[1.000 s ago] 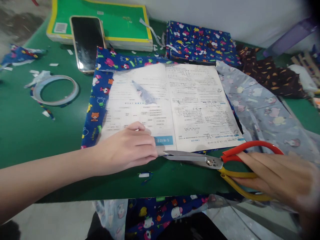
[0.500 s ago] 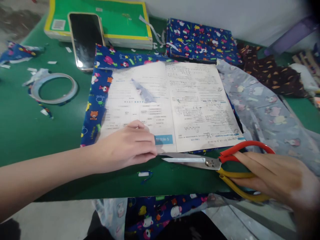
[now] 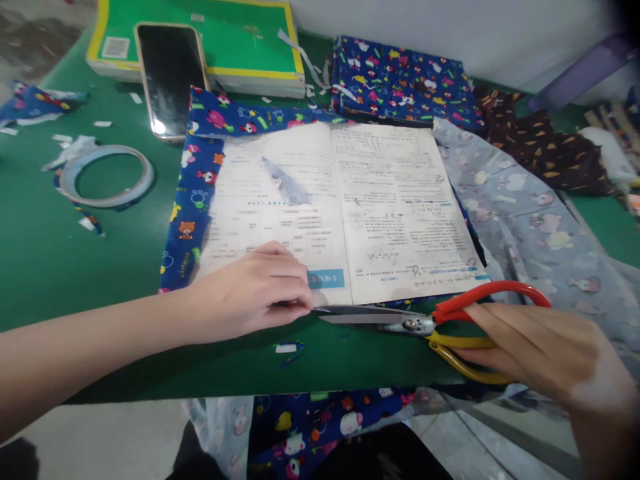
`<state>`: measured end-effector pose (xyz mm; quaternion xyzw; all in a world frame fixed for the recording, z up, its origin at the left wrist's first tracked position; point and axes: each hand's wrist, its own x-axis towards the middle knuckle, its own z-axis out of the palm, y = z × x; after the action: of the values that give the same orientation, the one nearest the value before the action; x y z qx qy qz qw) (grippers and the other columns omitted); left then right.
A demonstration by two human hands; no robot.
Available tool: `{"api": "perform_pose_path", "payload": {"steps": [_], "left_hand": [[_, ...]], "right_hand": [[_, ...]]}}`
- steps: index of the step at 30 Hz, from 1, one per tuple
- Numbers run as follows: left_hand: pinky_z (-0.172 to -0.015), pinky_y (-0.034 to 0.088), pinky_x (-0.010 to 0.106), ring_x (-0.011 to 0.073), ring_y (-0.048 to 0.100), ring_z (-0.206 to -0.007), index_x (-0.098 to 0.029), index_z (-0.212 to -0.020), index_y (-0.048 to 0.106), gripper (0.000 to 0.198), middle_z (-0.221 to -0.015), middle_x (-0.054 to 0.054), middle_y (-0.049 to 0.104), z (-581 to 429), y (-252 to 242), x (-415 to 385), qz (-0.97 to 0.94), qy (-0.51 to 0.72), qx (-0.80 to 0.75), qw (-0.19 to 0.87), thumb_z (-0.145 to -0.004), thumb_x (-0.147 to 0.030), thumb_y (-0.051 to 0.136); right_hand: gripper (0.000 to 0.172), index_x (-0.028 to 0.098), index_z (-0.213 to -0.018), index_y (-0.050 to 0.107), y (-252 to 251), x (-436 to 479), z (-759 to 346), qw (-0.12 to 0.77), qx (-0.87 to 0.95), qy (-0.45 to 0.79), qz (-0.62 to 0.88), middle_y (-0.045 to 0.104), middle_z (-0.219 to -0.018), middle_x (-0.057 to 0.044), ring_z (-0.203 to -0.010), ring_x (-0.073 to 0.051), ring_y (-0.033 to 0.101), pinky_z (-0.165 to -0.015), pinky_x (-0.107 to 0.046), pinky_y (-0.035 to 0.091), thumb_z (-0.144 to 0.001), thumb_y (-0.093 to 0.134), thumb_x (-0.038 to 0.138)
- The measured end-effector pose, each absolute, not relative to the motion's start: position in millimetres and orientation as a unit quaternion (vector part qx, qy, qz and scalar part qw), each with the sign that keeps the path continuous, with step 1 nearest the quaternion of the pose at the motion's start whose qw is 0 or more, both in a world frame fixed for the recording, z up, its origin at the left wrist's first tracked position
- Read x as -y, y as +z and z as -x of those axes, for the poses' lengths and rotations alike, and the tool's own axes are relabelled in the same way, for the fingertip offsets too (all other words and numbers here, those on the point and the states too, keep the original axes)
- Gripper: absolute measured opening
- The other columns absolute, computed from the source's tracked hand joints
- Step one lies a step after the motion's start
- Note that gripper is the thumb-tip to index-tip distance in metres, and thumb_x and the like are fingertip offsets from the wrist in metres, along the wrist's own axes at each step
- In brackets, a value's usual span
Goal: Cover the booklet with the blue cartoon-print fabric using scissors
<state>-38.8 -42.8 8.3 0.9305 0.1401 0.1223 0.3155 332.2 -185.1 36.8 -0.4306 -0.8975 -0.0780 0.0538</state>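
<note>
An open book [image 3: 405, 220] with printed pages and pencil marks lies on blue cartoon-print fabric [image 3: 186, 227], which is folded over its left and top edges. My left hand [image 3: 263, 283] rests on the book's lower left page, fingers curled closed at the bottom edge; whatever they pinch is hidden. Through the red and yellow handles, my right hand [image 3: 540, 347] grips a pair of scissors [image 3: 411, 325]. Their slightly parted blades point left along the book's lower edge, tips close to my left fingertips. A small triangular fabric scrap [image 3: 286, 183] lies on the left page.
Behind the book are a phone [image 3: 173, 80] leaning on a green book [image 3: 250, 37] and a fabric-covered book [image 3: 400, 80]. A tape roll [image 3: 145, 180] lies left. Loose fabric [image 3: 530, 207] spreads right, near brown fabric [image 3: 545, 147]. More printed fabric [image 3: 320, 427] is below the table edge.
The scissor handles have come closer together and the blades have narrowed, with the scissors shifting slightly left. My left hand stays almost still at the book's lower edge.
</note>
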Motion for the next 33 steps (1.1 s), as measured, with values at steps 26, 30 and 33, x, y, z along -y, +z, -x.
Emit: {"api": "perform_pose_path", "payload": {"steps": [26,30,33], "left_hand": [[-0.087,0.038,0.028,0.0098,0.057,-0.070,-0.021,-0.081,0.063,0.012,-0.073,-0.004,0.064,38,5,43,-0.919,0.149,-0.157,0.330,-0.091,-0.018,0.056],[-0.088,0.037,0.028,0.0094,0.056,-0.072,-0.020,-0.082,0.062,0.011,-0.074,-0.004,0.064,39,6,42,-0.918,0.142,-0.156,0.336,-0.091,-0.018,0.056],[-0.090,0.037,0.029,0.0093,0.056,-0.075,-0.019,-0.084,0.062,0.011,-0.077,-0.004,0.064,38,8,42,-0.918,0.133,-0.155,0.340,-0.092,-0.016,0.055]], "right_hand": [[0.041,0.010,-0.115,0.058,35,175,-336,0.035,0.916,-0.110,0.384,0.070,-0.092,-0.007,-0.076,-0.016,0.065,-0.060,-0.030,0.047,-0.079,0.069,0.026],[0.041,0.010,-0.115,0.058,35,173,-336,0.040,0.919,-0.082,0.384,0.070,-0.094,-0.008,-0.077,-0.016,0.065,-0.061,-0.030,0.047,-0.079,0.069,0.027],[0.036,0.010,-0.111,0.058,38,170,-332,0.047,0.919,-0.051,0.387,0.070,-0.093,-0.008,-0.076,-0.017,0.066,-0.064,-0.031,0.048,-0.080,0.068,0.026]]}}
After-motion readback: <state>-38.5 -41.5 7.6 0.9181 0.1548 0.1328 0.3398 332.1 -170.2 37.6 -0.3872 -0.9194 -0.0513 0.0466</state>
